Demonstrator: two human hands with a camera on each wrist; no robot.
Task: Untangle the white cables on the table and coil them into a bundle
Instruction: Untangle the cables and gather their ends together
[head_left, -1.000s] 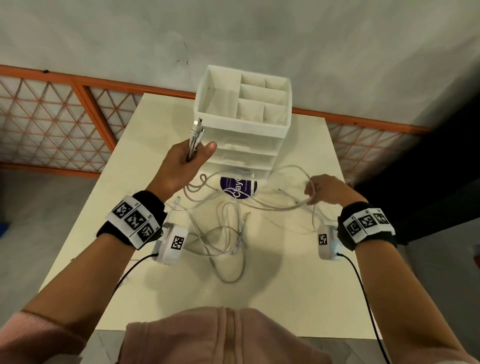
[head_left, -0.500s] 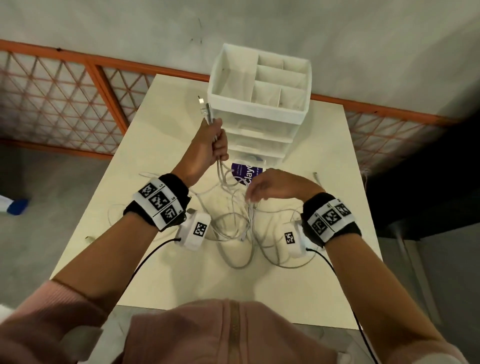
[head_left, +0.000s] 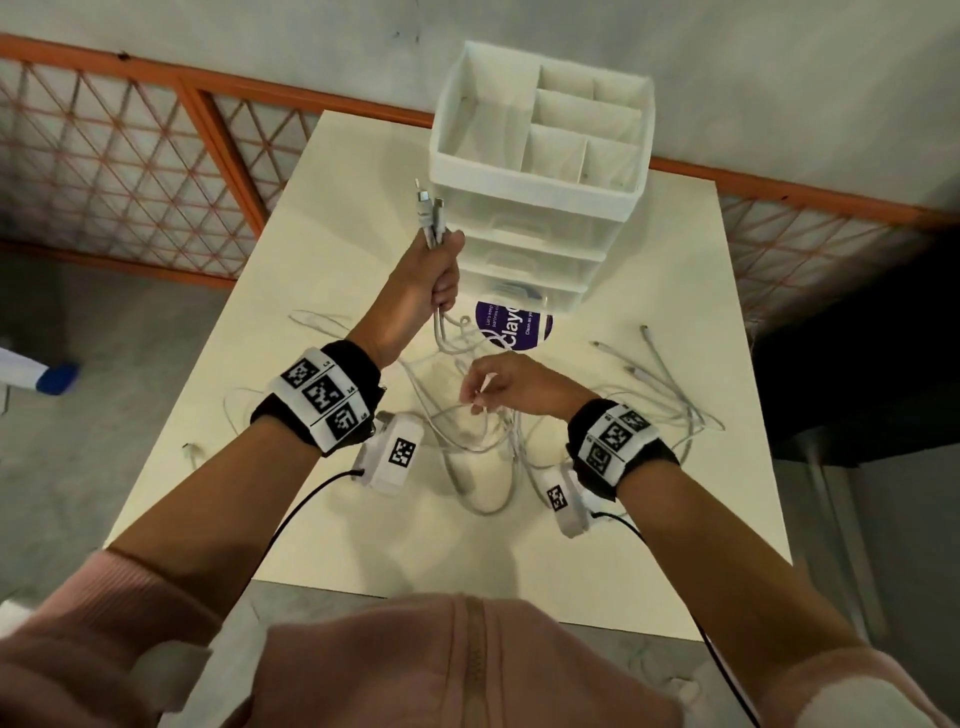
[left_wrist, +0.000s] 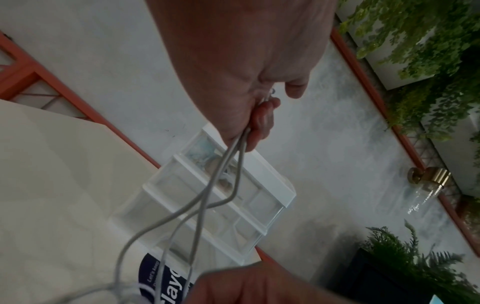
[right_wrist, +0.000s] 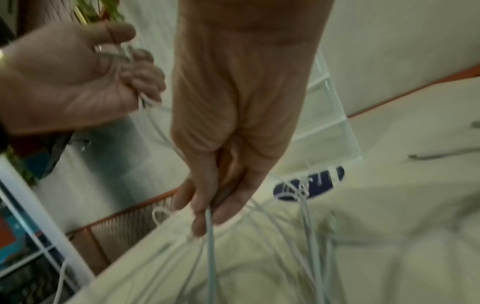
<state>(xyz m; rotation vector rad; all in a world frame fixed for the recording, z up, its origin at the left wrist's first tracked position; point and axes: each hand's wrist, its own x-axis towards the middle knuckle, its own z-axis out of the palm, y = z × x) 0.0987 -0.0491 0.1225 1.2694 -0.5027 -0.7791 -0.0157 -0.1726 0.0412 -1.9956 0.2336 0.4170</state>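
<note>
The left hand (head_left: 421, 291) is raised above the table (head_left: 322, 208), fingers curled tight round a few of the white cables (head_left: 467, 431), gripping them just below their plug ends (head_left: 430, 200), which stick up past the thumb. Under the fist the strands hang down, spreading apart towards the tangle. The right hand (head_left: 511, 387) is lower, over the middle of the heap, its fingertips (right_wrist: 200, 222) pinching one strand that runs on down into the loops lying on the tabletop. More cable ends trail off to the right side of the table, well apart from both hands. Just beyond the left fist stands a white drawer organiser (head_left: 540, 171), with a purple round sticker (head_left: 514, 325) at its foot.
</note>
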